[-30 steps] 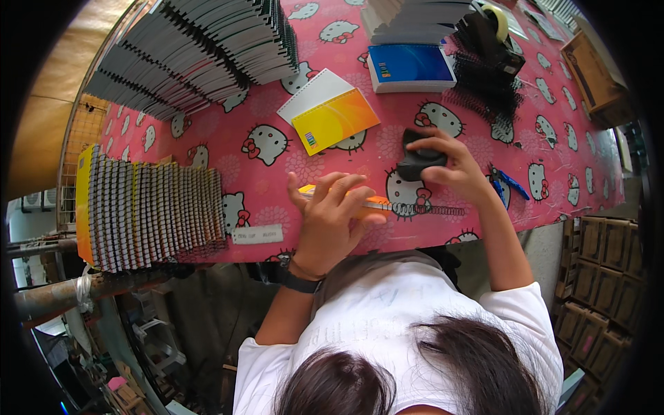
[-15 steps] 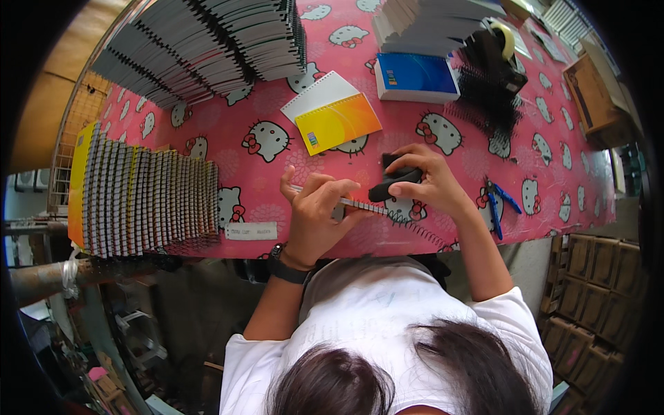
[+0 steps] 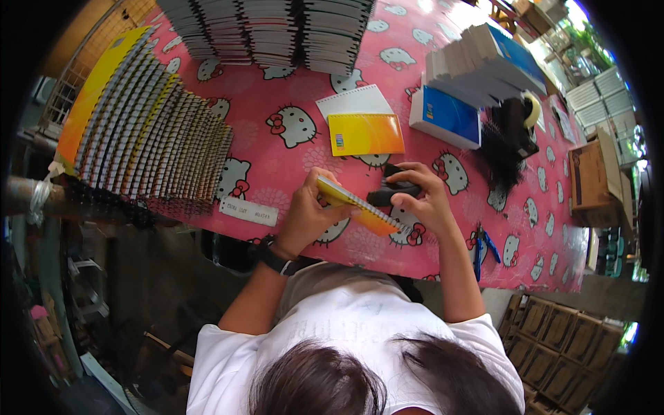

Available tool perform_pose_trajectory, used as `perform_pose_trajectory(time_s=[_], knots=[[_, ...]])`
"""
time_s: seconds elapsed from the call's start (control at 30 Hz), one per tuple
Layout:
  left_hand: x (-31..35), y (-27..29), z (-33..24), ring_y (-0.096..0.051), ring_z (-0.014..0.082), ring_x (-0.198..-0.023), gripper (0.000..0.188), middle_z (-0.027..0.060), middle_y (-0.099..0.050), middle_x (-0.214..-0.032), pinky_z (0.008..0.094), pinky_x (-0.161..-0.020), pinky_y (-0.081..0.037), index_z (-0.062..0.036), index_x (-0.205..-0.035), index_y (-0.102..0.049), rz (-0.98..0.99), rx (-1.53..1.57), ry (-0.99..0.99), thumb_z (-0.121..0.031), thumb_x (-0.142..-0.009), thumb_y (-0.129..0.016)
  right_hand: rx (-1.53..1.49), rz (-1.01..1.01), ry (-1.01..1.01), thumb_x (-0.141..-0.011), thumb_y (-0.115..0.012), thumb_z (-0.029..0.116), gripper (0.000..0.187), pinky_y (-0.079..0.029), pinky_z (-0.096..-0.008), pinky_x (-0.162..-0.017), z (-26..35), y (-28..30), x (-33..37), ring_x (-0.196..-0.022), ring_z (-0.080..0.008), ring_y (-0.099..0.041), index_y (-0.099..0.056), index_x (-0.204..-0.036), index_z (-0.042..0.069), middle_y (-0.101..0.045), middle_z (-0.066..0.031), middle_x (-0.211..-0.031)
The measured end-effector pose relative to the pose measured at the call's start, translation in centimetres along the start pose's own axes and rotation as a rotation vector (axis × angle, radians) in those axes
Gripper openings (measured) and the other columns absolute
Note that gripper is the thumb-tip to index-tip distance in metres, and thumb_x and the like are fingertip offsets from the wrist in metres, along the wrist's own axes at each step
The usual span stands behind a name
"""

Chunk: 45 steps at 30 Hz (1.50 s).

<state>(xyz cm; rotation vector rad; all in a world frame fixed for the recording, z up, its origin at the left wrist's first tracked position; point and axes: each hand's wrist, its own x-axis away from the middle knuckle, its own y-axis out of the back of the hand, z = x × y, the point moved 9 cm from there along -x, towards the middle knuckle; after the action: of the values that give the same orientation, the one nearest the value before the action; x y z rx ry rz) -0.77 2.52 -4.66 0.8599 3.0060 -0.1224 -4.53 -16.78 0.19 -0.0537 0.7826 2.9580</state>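
Now the left hand (image 3: 308,214) clamps a yellow spiral notebook (image 3: 360,206); the right hand (image 3: 423,199) closes on what seems a black binding comb (image 3: 394,194).

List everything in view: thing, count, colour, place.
notebook: one, yellow cover, spiral-bound, held tilted above the table's near edge
black tool: one, under the right hand
tablecloth: one, pink with cartoon cats, covers the table
flat notebook: one, yellow, table centre
notebook rows: many, fanned, left and far edge
blue notebooks: a stack, far right
pliers: one, blue handles, near right edge
cardboard boxes: several, brown, floor at right
left hand: holds the notebook
right hand: on the black tool
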Motion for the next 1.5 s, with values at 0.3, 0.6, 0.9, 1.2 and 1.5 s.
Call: perform_pose_trajectory(time_s=[0.3,0.6,0.9,1.2,1.5], knots=[[-0.1,-0.4,-0.4,-0.051,0.005,-0.082,0.046,-0.0019,-0.051,-0.091,0.0239,-0.071,-0.047,-0.0096,-0.098,-0.047,0.011,-0.128,-0.109,-0.002,-0.07,-0.082,-0.222,0.139,0.094,-0.066,-0.076,0.055,0.061,-0.042,-0.0374,-0.095,0.8,-1.6,-1.1,-0.11,-0.0274,-0.057,-0.072,-0.097,0.002,-0.06,-0.0172,-0.116],[0.1,-0.8,-1.0,-0.052,0.0049,-0.083,0.044,0.0,-0.053,-0.09,0.0239,-0.072,-0.047,-0.0081,-0.097,-0.047,0.041,-0.054,-0.098,-0.003,-0.071,-0.082,-0.242,0.221,0.169,-0.071,-0.076,0.048,0.053,-0.041,-0.037,-0.095,3.8,-3.1,-1.6,-0.112,-0.0272,-0.057,-0.071,-0.098,0.003,-0.061,-0.0155,-0.117],[0.1,-0.5,-0.8,-0.052,0.0052,-0.079,0.046,-0.0007,-0.053,-0.086,0.0233,-0.067,-0.047,-0.0072,-0.099,-0.046,0.03,-0.176,-0.091,-0.01,-0.072,-0.084,-0.138,0.063,0.06,-0.071,-0.081,0.041,0.048,-0.039,-0.0397,-0.099,1.2,-2.6,-2.0,-0.119,-0.0304,-0.051,-0.071,-0.1,0.004,-0.057,-0.0164,-0.124],[0.6,-2.7,-5.5,-0.057,0.0076,-0.08,0.033,0.0017,-0.057,-0.089,0.0231,-0.07,-0.048,-0.0048,-0.101,-0.05,-0.005,-0.223,-0.278,-0.007,-0.081,-0.076,-0.011,-0.037,0.262,-0.069,-0.08,0.005,0.045,-0.052,-0.0304,-0.075,9.1,-0.9,2.0,-0.091,-0.0215,-0.062,-0.063,-0.111,0.005,-0.062,-0.0096,-0.105],[1.0,-1.7,-7.1,-0.061,0.007,-0.073,0.022,0.003,-0.063,-0.079,0.0234,-0.065,-0.05,-0.0046,-0.088,-0.06,-0.092,-0.076,-0.22,-0.006,-0.076,-0.079,0.02,-0.206,0.367,-0.079,-0.072,0.003,0.026,-0.052,-0.0297,-0.068,10.8,-1.2,3.4,-0.079,-0.0204,-0.065,-0.065,-0.105,0.004,-0.062,-0.0096,-0.088]])
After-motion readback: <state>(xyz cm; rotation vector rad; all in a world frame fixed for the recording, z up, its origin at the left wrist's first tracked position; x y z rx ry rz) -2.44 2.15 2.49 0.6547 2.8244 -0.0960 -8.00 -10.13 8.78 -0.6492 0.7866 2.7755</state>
